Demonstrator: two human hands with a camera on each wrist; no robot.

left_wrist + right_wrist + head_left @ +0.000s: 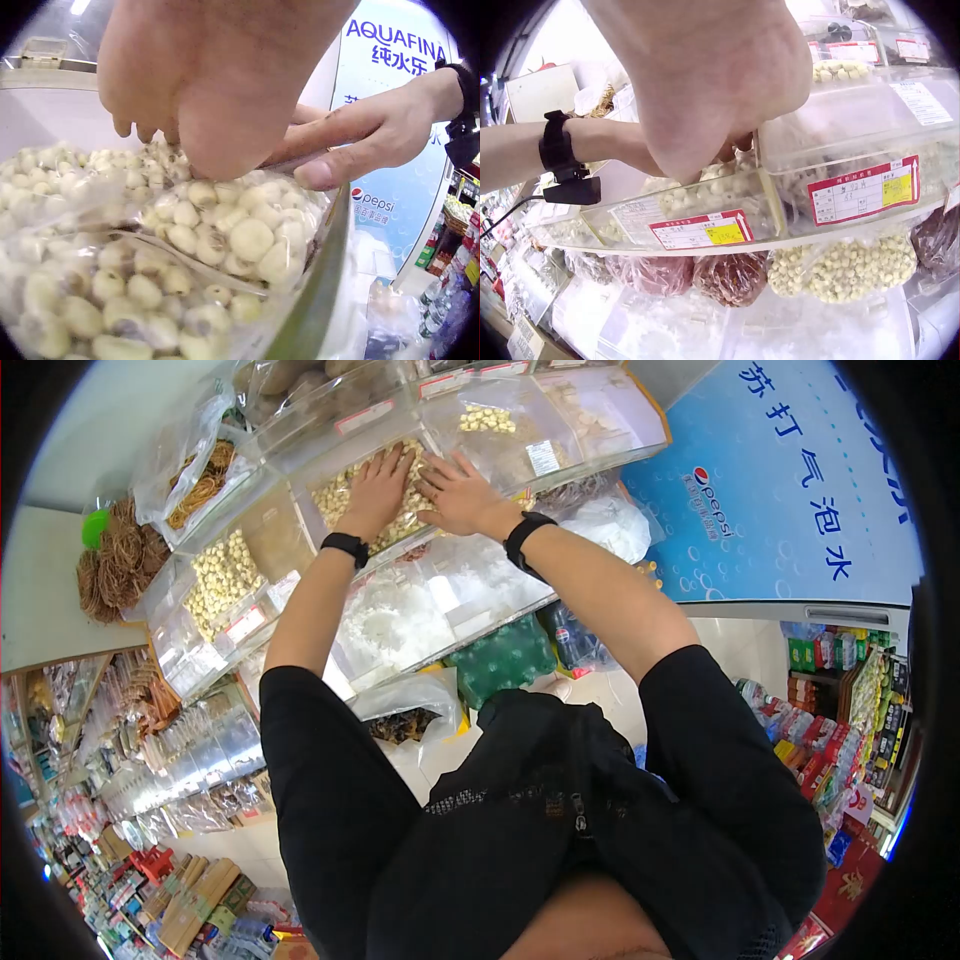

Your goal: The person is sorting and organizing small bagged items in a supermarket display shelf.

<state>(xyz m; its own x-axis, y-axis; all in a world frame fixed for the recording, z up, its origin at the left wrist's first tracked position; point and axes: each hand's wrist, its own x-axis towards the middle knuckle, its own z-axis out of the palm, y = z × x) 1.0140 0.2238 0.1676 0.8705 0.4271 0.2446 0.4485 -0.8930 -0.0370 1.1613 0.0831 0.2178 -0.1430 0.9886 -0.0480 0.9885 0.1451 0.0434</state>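
Observation:
Both hands are over a clear display bin (763, 202) of pale lotus seeds (398, 525). My left hand (377, 492) lies on the seeds, its fingers extended toward the back of the bin. Beside it, the right hand (462, 498) reaches in from the right with fingers spread and thumb apart, near the bin's right side. In the left wrist view, clear plastic film (97, 206) partly covers the seeds. That view shows the right thumb (315, 174) just over them. The left fingertips are partly hidden behind the hand there.
A closed clear bin (825, 142) adjoins on the right. Another bin of pale seeds (225, 575) stands left. Bagged goods (840, 266) sit below the price labels. Lower white-filled bins (390, 620) are nearer the body. A blue Pepsi cooler (770, 480) stands at right.

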